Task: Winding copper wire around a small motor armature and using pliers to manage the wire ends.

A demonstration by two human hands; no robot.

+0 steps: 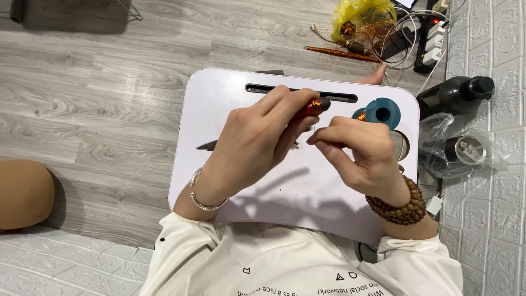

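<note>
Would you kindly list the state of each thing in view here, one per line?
Left hand: closed around the copper coil.
Copper coil: wound, held above the lap desk.
Right hand: fingertips pinched together beside the coil.
Teal spool: lying on the lap desk.
Yellow bag: open, on the floor.
Black bottle: capped, lying down.

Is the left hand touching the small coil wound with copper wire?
Touching. The head view shows the left hand with its fingers wrapped around the copper coil, so only the coil's orange end and dark tip show beyond them.
</note>
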